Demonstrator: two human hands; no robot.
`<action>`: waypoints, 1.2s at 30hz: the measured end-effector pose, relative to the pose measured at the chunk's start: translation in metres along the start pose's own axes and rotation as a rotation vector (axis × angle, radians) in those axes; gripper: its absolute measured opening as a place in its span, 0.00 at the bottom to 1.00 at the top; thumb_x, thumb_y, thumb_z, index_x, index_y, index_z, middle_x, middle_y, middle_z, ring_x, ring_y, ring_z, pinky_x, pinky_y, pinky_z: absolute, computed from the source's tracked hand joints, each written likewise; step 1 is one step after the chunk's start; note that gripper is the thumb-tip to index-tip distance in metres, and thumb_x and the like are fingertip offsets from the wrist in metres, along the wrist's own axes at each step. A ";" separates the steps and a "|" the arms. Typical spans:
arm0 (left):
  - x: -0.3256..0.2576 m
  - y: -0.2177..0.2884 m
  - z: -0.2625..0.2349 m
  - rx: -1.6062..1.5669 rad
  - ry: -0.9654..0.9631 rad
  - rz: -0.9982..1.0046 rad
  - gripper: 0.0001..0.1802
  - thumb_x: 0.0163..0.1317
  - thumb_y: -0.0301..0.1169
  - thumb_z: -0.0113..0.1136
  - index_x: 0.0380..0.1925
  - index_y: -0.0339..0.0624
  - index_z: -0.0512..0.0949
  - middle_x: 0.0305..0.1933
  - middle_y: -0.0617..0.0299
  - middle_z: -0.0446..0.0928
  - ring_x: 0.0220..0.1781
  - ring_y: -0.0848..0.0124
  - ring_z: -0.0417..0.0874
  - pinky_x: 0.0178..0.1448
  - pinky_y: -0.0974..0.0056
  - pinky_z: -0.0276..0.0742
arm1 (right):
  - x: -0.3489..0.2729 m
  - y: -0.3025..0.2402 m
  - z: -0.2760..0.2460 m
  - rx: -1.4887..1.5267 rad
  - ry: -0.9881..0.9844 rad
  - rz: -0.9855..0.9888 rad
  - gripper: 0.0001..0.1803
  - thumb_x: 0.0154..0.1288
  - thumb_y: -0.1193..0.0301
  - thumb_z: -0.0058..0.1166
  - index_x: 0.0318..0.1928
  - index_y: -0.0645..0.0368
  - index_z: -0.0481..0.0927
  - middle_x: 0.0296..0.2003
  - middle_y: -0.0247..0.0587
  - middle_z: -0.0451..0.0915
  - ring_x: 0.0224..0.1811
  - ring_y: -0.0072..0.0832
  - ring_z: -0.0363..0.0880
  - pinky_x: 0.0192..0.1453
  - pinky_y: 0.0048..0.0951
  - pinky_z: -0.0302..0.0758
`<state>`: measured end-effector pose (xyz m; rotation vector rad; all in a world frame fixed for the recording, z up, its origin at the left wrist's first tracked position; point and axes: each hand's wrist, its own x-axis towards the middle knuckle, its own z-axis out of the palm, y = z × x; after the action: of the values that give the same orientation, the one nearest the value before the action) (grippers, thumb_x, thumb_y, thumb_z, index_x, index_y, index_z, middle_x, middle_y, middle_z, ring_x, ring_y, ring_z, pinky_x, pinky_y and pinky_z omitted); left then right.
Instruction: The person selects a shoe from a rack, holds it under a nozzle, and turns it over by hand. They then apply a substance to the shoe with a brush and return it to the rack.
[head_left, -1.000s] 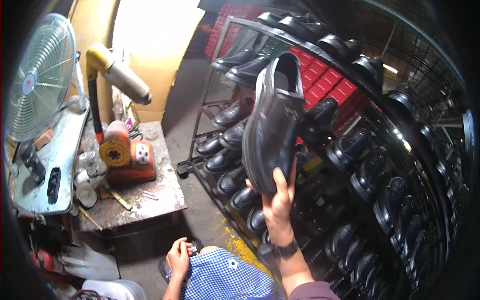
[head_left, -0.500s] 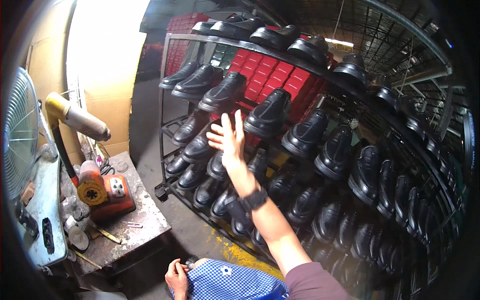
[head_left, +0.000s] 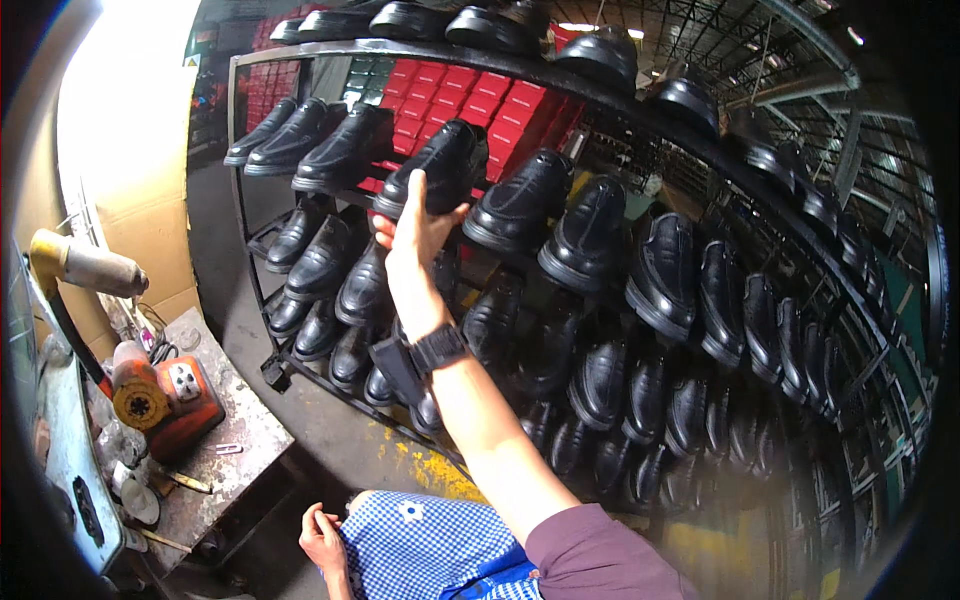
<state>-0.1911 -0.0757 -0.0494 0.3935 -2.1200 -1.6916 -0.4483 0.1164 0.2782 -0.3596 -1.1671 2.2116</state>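
A black leather shoe (head_left: pixel 437 165) sits on the upper tier of a metal shoe rack (head_left: pixel 240 150), toe pointing down and to the left, with more black shoes in line on both sides of it. The right hand (head_left: pixel 410 240) reaches up to it with the arm stretched out: the thumb presses against the side of the shoe near the sole, and the fingers curl up around its toe end, so the hand has hold of the shoe while it rests on the rack. A black wristwatch (head_left: pixel 438 348) is strapped on that wrist, and a maroon sleeve (head_left: pixel 600 555) covers the upper arm.

The left hand (head_left: pixel 322 537) lies low at the bottom edge, fingers loosely curled against a blue checked cloth (head_left: pixel 420 545); it seems to pinch the cloth's edge, but the view there is too small to be sure.

The rack carries 4 or so tiers of black shoes curving off to the right. Behind it stand stacked red boxes (head_left: pixel 480 100). To the left, a worn metal workbench (head_left: pixel 225 470) bears an orange machine (head_left: pixel 165 400) and small scattered tools, with a yellow-armed duct (head_left: pixel 85 268) above it.
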 end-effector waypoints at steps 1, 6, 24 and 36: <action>-0.001 0.000 0.002 0.013 -0.007 0.010 0.10 0.65 0.27 0.45 0.38 0.35 0.76 0.19 0.61 0.77 0.19 0.76 0.76 0.25 0.72 0.71 | 0.006 0.002 0.003 0.008 0.008 -0.013 0.58 0.52 0.53 0.60 0.68 0.43 0.27 0.33 0.49 0.76 0.15 0.29 0.76 0.13 0.23 0.70; -0.004 0.001 0.003 -0.002 -0.019 -0.011 0.11 0.67 0.29 0.45 0.39 0.35 0.76 0.21 0.63 0.76 0.21 0.79 0.75 0.27 0.74 0.72 | 0.003 0.014 -0.005 0.219 -0.102 -0.197 0.53 0.54 0.64 0.59 0.69 0.47 0.33 0.43 0.54 0.73 0.18 0.32 0.77 0.15 0.26 0.75; 0.002 -0.004 -0.074 -0.929 -0.099 -0.380 0.21 0.66 0.46 0.44 0.48 0.42 0.73 0.41 0.65 0.79 0.38 0.74 0.80 0.41 0.69 0.78 | -0.196 0.066 -0.261 0.054 -1.211 0.824 0.48 0.51 0.72 0.60 0.67 0.65 0.43 0.66 0.46 0.53 0.68 0.29 0.50 0.71 0.30 0.45; -0.038 0.000 -0.132 -1.034 -0.045 -0.171 0.25 0.66 0.42 0.42 0.60 0.41 0.62 0.60 0.57 0.67 0.58 0.66 0.70 0.63 0.59 0.66 | -0.215 0.096 -0.280 -0.302 -1.608 0.761 0.52 0.51 0.73 0.61 0.69 0.59 0.40 0.67 0.45 0.50 0.68 0.30 0.51 0.71 0.32 0.47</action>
<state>-0.0949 -0.1717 -0.0294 0.2050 -0.9919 -2.5971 -0.1794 0.1241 0.0301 1.3780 -2.4119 2.8724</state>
